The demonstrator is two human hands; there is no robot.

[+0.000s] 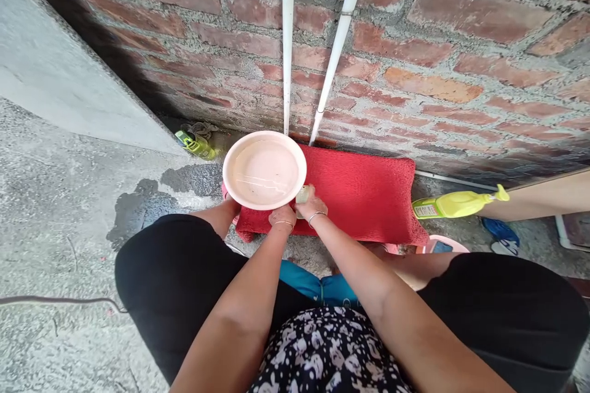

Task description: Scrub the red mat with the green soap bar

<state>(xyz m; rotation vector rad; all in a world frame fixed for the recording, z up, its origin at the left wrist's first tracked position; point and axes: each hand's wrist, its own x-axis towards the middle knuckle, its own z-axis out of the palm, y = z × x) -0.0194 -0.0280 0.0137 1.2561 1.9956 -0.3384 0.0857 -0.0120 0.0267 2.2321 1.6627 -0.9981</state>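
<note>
A pale pink basin [235, 189] with clear water in it stands at the left end of a red towel-like cloth [364, 193], which covers a low, long support. My right hand [315, 205] is closed round a small pale-green item beside the basin's right rim; its kind is not clear, as my fingers cover much of it. Close by, my left hand [282, 215] is at the basin's front rim with its fingers curled. What they hold, if anything, is hidden.
A yellow pump bottle [454, 203] lies at the cloth's right end, near a pink container [446, 244] with a phone-like item. A green bottle [196, 145] is left of the basin. Two white pipes [288, 43] run down the brick wall [415, 67]. The concrete floor [59, 196] has wet patches.
</note>
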